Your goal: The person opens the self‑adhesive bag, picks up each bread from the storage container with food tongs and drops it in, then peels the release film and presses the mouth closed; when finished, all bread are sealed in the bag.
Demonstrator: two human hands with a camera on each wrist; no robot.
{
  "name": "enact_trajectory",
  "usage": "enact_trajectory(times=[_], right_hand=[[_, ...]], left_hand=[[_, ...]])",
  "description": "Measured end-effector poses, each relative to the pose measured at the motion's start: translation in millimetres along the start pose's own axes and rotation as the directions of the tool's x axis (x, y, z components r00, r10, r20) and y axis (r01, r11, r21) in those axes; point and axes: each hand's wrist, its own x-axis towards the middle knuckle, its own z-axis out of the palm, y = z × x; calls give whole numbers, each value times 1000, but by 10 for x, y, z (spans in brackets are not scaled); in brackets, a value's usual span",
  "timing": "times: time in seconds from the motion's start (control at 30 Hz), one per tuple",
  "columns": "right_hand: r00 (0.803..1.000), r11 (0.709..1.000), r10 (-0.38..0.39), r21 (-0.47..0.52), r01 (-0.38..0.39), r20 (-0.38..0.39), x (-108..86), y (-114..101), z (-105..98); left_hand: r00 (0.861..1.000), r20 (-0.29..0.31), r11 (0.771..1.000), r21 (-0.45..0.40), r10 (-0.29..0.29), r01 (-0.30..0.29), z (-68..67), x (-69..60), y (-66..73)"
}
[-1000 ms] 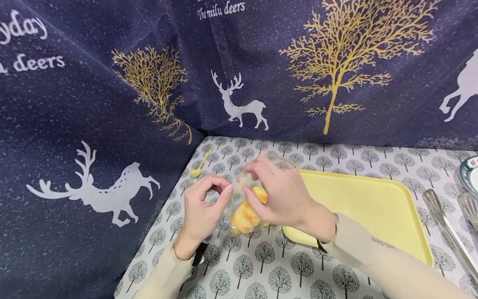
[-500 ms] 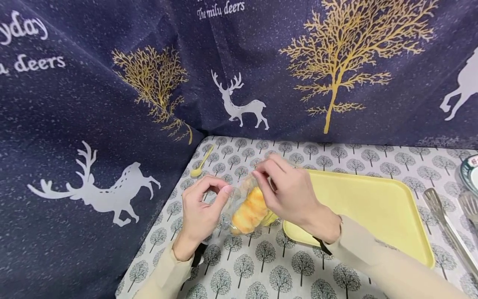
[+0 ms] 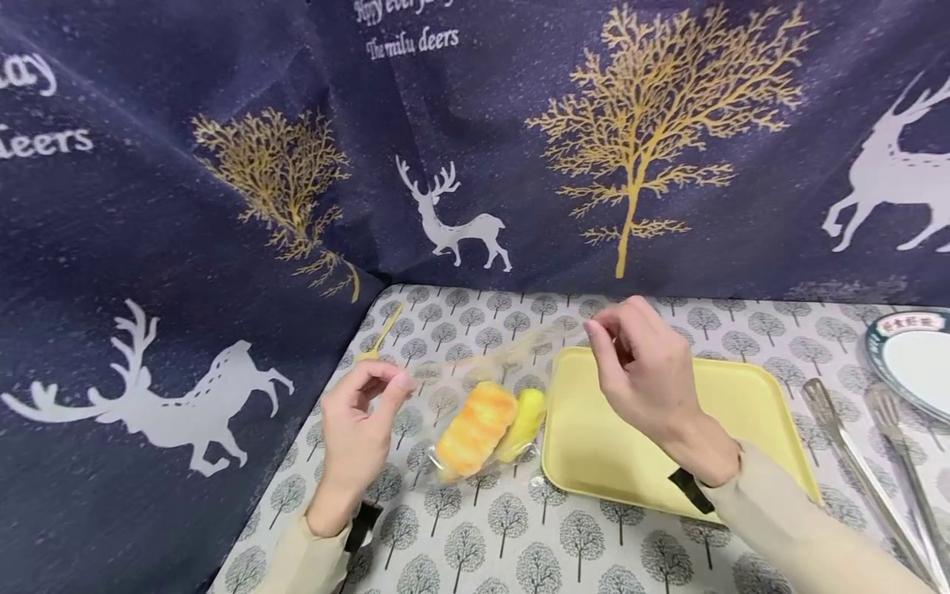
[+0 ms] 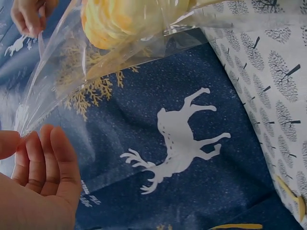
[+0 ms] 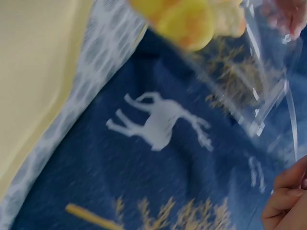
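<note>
A clear plastic bag (image 3: 512,356) hangs stretched between my two hands, its upper edge pulled wide. My left hand (image 3: 359,437) pinches one end of that edge between thumb and fingers. At the other end, my right hand (image 3: 651,375) pinches the film above the yellow tray (image 3: 594,445). Low in the bag lie a golden-brown bread roll (image 3: 475,429) and, beside it, a smaller yellow piece (image 3: 524,425) of unclear kind. The left wrist view shows the film (image 4: 53,72) running taut from the left fingertips.
A small yellow spoon (image 3: 383,334) lies at the back left, partly behind the left hand. Right of the tray are a slotted metal utensil (image 3: 824,404) and a metal fork (image 3: 886,412). A green-rimmed plate (image 3: 879,351) stands at the far right. Dark curtains (image 3: 460,91) border the table.
My hands have moved apart, the left to the left and the right to the right, stretching the bag's edge. The yellow piece now shows more fully. The head view has shifted slightly.
</note>
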Motion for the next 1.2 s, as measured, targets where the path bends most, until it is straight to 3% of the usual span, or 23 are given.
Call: enact_trajectory(times=[0.13,0.33,0.53,0.67,0.77,0.87,0.93,0.97,1.03,1.1,1.13,1.2], right_hand=[[997,999,50,-5,-50,-51,-28,163,-145],[983,987,118,-89,-131,-139,-28,396,-473],[952,951,222,-170,-259,-211,-54,558,-763],[934,926,251,-219,-308,-253,-86,680,-902],[925,897,297,-263,-356,-237,-141,775,-1006],[918,855,383,-336,-395,-104,-213,865,-1122],[889,825,455,-401,-397,56,-263,926,-1181],[861,816,488,-426,-391,145,-290,957,-1198],[768,798,557,-461,-389,316,-346,1024,-1209],[692,795,581,-481,-369,428,-412,1093,-1200],[663,795,587,-486,-364,465,-445,1125,-1197],[624,801,586,-484,-352,517,-503,1179,-1199]], left_hand=[[999,1,996,-78,-41,41,-62,-13,-23],[997,9,981,-179,-72,72,-72,-13,-76],[996,6,970,-225,-92,91,-71,-14,-93],[995,9,969,-225,-98,98,-67,-11,-100],[995,12,971,-218,-101,101,-60,-10,-103],[995,17,969,-226,-97,99,-59,-7,-100],[996,22,965,-244,-90,92,-63,-2,-98],[996,22,964,-248,-88,91,-65,1,-97],[996,22,963,-253,-85,88,-70,4,-91],[995,22,966,-242,-92,95,-73,3,-85],[995,22,967,-233,-97,99,-73,0,-82],[995,24,965,-240,-99,101,-71,-4,-81]])
